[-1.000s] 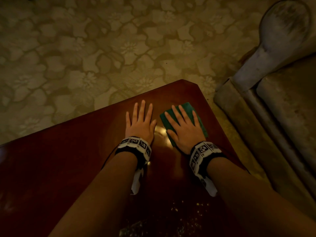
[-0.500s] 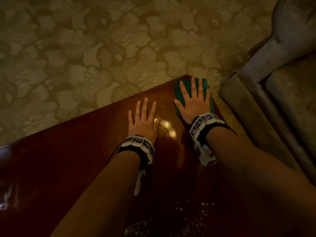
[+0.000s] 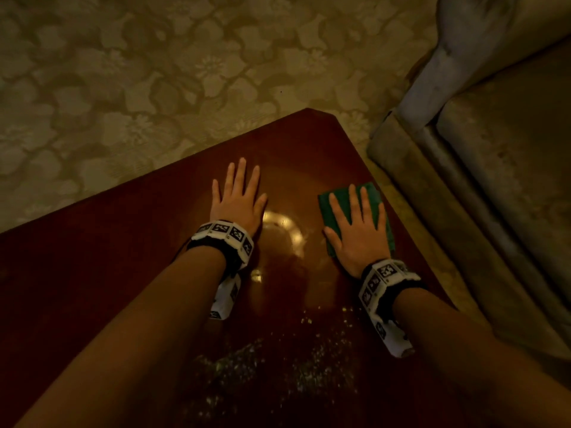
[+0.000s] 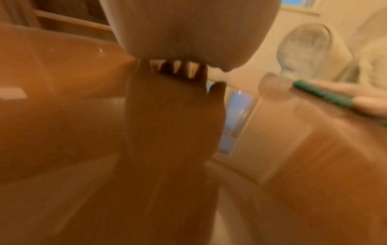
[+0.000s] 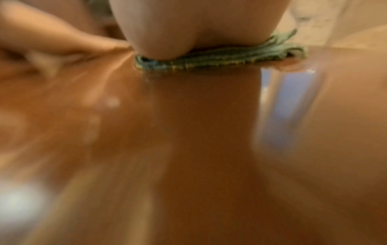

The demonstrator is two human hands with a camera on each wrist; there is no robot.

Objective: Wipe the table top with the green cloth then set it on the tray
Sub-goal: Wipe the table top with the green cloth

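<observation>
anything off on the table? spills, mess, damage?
Pale specks are scattered on the table near its near edge, between the forearms; crumbs or reflection, unclear. The cloth lies flat under the right hand. No damage shows.

No readable text, brand, number or label in any view. Only sign-like marks: black-and-white square fiducial patterns on the white wristbands, head view. Left wristband (image 3: 223, 235) sits at about 9 o'clock from the right wristband (image 3: 383, 281); each shows a row of several square tags round the band, and more on the white block hanging below each wrist. They're coded patterns, not letters or digits; none decodes by eye. Both wrist views are heavily blurred, so small print there possibly goes unseen, but nothing legible shows on table, cloth or sofa.
</observation>
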